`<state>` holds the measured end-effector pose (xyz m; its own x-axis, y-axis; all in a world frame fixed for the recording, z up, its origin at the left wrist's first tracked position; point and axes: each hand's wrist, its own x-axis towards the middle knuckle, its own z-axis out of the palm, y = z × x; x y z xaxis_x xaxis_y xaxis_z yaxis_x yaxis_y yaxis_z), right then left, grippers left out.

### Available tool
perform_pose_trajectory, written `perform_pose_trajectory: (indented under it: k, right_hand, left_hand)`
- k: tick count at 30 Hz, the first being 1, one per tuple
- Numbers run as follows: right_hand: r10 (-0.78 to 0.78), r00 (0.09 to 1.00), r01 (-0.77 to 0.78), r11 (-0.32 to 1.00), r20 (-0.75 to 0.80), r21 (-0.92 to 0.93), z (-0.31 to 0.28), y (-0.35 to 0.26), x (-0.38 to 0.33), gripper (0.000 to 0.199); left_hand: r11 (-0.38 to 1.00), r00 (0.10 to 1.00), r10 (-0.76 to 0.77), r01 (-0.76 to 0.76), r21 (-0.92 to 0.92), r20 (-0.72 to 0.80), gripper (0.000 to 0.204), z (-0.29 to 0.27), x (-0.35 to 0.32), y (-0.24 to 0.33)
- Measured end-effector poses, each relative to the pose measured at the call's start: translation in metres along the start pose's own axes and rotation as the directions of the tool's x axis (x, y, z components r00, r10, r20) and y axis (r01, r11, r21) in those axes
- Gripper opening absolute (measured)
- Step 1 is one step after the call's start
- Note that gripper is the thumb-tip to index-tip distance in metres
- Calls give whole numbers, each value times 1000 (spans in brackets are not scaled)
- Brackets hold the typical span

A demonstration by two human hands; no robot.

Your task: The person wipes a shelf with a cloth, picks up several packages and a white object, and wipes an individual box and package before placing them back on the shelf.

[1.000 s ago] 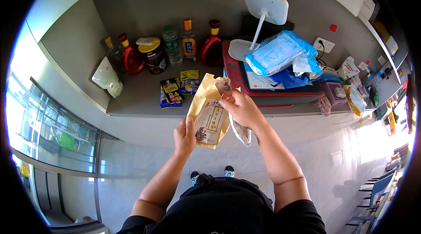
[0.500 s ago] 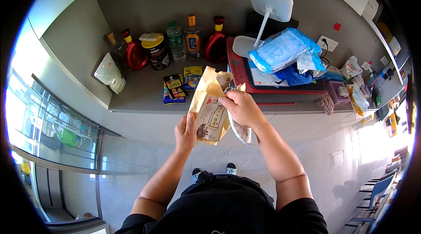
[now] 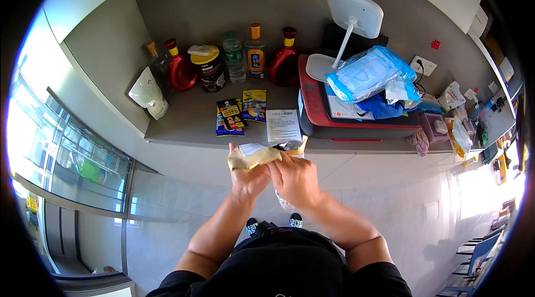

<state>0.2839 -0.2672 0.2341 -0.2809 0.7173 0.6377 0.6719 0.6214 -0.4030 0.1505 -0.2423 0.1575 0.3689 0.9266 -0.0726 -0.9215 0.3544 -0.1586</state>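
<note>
A brown paper bag [image 3: 253, 159] is up in front of the counter's edge, its top end tilted toward me. My left hand [image 3: 249, 181] wraps around its left side from below, fingers closed. At the bag's right edge my right hand [image 3: 296, 179] is closed, thumb beside the left hand's fingers. Something dark and shiny shows at the bag's opening beside the right fingers, too small to name. Below the right hand hangs part of a clear plastic pouch [image 3: 284, 202], mostly hidden. A white printed card [image 3: 283, 126] rests on the counter behind the bag.
On the counter [image 3: 189, 124] lie several flat sachets [image 3: 254, 105]. Bottles [image 3: 235, 60], a black tub [image 3: 209, 69] and a white pouch [image 3: 149, 93] stand behind. To the right, a red-and-black case [image 3: 345, 124] bears a blue plastic-wrapped pack [image 3: 370, 74] and a white stand mirror [image 3: 355, 14].
The paper bag has tipped from upright, and both hands have come closer together lower down. The white card on the counter is now uncovered. The whole view has shifted slightly.
</note>
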Motion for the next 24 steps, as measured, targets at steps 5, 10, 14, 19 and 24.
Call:
perform_pose_trajectory:
  k: [5,10,14,19,24]
  right_hand:
    - [32,996,-39,996,84,84,2,-2,-4,11]
    - [-195,981,194,978,0,71,-2,0,-7,11]
    - [-199,971,199,980,134,13,-4,-3,-11,11]
    - [-216,971,213,976,99,38,-4,-1,-14,17]
    - [-195,971,189,980,139,54,-7,-3,-13,21]
  left_hand:
    - [969,973,174,-143,201,-151,73,7,13,7]
    - [914,986,153,-113,390,-74,48,26,22,5]
    - [969,918,-62,-37,243,391,58,-26,37,28]
    - [976,915,-32,-59,211,403,62,-6,26,13]
    - [983,964,-94,50,178,248,67,-18,26,22]
